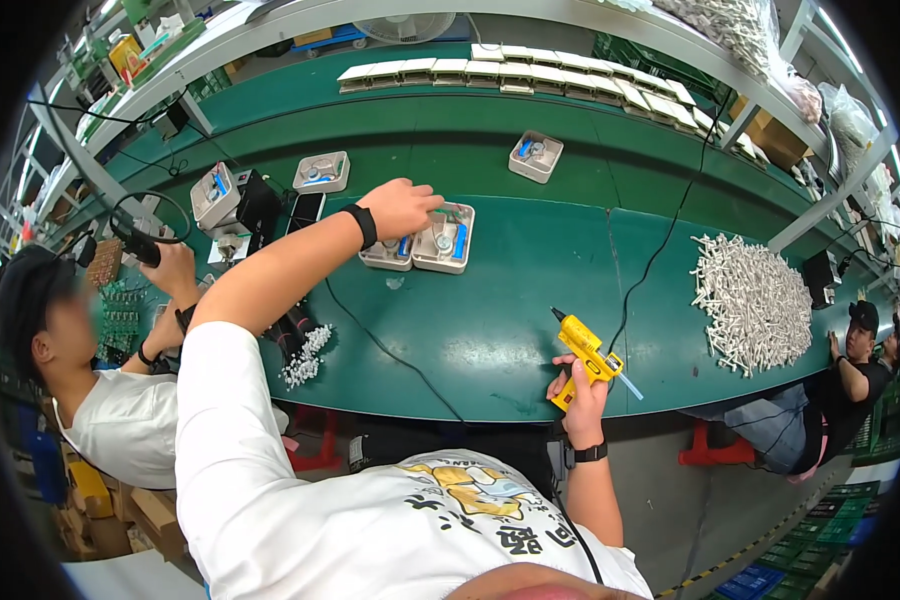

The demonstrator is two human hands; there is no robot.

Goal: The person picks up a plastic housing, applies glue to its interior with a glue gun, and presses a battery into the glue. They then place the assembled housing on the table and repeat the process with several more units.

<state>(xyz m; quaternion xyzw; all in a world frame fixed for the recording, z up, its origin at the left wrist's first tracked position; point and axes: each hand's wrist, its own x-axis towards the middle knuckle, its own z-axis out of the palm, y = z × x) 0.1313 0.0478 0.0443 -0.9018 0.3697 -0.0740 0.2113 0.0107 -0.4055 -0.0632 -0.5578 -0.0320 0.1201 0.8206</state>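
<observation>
My left hand (pixel 400 211) reaches over two white open plastic housings, its fingers stretched out and slightly apart above the far rim. The right-hand housing (pixel 428 259) holds a blue battery (pixel 460 240) and a round part with wires. Partly under my wrist stands the other housing (pixel 385 264), also with a blue piece inside. Whether my fingertips touch anything is hidden. My right hand (pixel 583 400) is closed around the handle of a yellow hot glue gun (pixel 587 346), near the table's front edge. Its nozzle points up and left, and a pale glue stick (pixel 631 386) sticks out behind.
More filled housings (pixel 536 157) stand farther back. A large heap of white small parts (pixel 752 305) lies at the right, a smaller white pile (pixel 308 357) at the left. The gun's black cable (pixel 660 245) crosses the green table. Co-workers (pixel 120 400) sit at both sides.
</observation>
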